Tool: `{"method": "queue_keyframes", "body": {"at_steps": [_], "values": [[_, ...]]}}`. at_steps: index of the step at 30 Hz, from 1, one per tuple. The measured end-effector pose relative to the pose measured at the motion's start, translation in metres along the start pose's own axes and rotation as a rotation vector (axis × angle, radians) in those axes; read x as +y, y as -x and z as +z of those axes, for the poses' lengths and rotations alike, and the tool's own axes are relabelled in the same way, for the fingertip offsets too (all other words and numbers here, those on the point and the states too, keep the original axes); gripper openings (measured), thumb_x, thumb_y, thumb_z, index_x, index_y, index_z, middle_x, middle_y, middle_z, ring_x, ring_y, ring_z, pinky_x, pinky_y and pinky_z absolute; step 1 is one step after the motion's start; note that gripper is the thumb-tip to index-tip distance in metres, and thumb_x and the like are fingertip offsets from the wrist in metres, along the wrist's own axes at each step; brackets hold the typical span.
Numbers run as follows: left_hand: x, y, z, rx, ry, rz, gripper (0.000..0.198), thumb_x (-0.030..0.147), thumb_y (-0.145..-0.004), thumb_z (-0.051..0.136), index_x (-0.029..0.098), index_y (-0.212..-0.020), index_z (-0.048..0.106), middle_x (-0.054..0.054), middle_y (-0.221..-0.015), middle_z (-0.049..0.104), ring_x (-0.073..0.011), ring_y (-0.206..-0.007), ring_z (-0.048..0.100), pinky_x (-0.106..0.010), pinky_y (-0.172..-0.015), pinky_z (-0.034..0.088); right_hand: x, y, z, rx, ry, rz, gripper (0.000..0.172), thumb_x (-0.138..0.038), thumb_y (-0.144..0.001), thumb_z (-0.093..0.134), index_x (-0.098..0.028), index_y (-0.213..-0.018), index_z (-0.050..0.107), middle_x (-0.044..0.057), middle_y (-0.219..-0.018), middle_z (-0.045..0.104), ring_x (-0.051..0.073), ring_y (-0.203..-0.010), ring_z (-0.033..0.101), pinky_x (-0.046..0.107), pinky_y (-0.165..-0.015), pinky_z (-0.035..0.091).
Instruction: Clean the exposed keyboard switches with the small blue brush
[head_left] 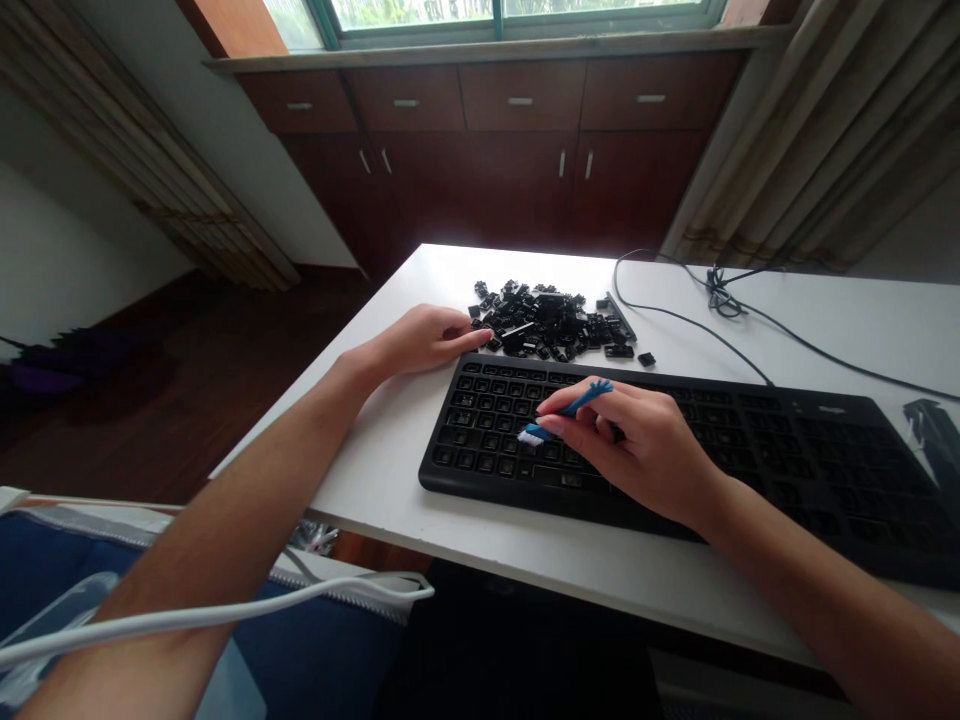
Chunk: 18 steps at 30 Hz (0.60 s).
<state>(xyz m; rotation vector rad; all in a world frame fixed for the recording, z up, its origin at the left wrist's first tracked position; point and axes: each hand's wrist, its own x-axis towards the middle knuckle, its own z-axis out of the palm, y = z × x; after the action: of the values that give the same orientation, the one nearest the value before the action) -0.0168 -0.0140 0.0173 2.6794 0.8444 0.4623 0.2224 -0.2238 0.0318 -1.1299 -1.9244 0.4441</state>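
A black keyboard (480, 483) with its keycaps off lies on the white table (360, 480). My right hand (637, 440) grips a small blue brush (581, 399) over the keyboard's left half, its white bristles down at the key sockets. Behind the keyboard is a pile of loose black keycaps (551, 318). My left hand (431, 338) rests on the table beside the keyboard's upper left corner, fingertips at the left edge of the pile. Its fingers are partly curled, and whether anything is between them is hidden.
A black cable (697, 325) runs behind the keyboard, bundled at the back right. A dark object in clear wrap (930, 440) stands at the right edge. A white cable (300, 597) crosses the lower left, above a blue padded surface (315, 660). Cabinets (517, 180) stand beyond the table.
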Motion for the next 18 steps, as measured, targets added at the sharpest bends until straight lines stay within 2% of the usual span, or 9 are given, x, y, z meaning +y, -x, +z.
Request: {"method": "queue_keyframes", "body": {"at_steps": [6, 11, 15, 18], "values": [[0.0016, 0.0000, -0.0009, 0.001, 0.002, -0.004, 0.052, 0.050, -0.094, 0.056, 0.018, -0.057, 0.041, 0.005, -0.054, 0.035, -0.0092, -0.053, 0.031, -0.027, -0.053, 0.025, 0.0026, -0.0002, 0.0011, -0.033, -0.038, -0.090, 0.010, -0.023, -0.096, 0.064, -0.017, -0.099, 0.071, 0.005, -0.097, 0.070, 0.009, -0.071, 0.059, 0.023, -0.064, 0.048], [0.0011, -0.0003, -0.0008, 0.003, -0.009, -0.006, 0.052, 0.051, -0.094, 0.056, 0.018, -0.057, 0.041, 0.005, -0.054, 0.034, -0.0095, -0.053, 0.029, -0.027, -0.053, 0.024, -0.0004, -0.0019, 0.0008, -0.095, -0.047, -0.139, 0.011, -0.025, -0.097, 0.063, -0.017, -0.098, 0.071, 0.006, -0.095, 0.073, 0.015, -0.086, 0.067, 0.028, -0.076, 0.053], [0.0006, -0.0005, -0.0004, 0.007, -0.005, 0.007, 0.052, 0.051, -0.094, 0.056, 0.018, -0.057, 0.041, 0.005, -0.053, 0.035, -0.0094, -0.053, 0.030, -0.027, -0.053, 0.025, -0.0048, -0.0020, -0.0013, -0.120, -0.101, -0.074, 0.014, -0.026, -0.098, 0.061, -0.018, -0.092, 0.071, 0.004, -0.087, 0.074, 0.013, -0.073, 0.066, 0.025, -0.067, 0.052], [0.0004, -0.0002, -0.0002, 0.012, -0.015, 0.013, 0.052, 0.051, -0.095, 0.056, 0.018, -0.057, 0.042, 0.004, -0.054, 0.035, -0.0094, -0.053, 0.030, -0.027, -0.052, 0.025, -0.0049, -0.0021, -0.0027, -0.026, -0.098, -0.074, 0.012, -0.025, -0.097, 0.062, -0.018, -0.093, 0.071, 0.005, -0.090, 0.075, 0.011, -0.070, 0.064, 0.023, -0.064, 0.051]]}}
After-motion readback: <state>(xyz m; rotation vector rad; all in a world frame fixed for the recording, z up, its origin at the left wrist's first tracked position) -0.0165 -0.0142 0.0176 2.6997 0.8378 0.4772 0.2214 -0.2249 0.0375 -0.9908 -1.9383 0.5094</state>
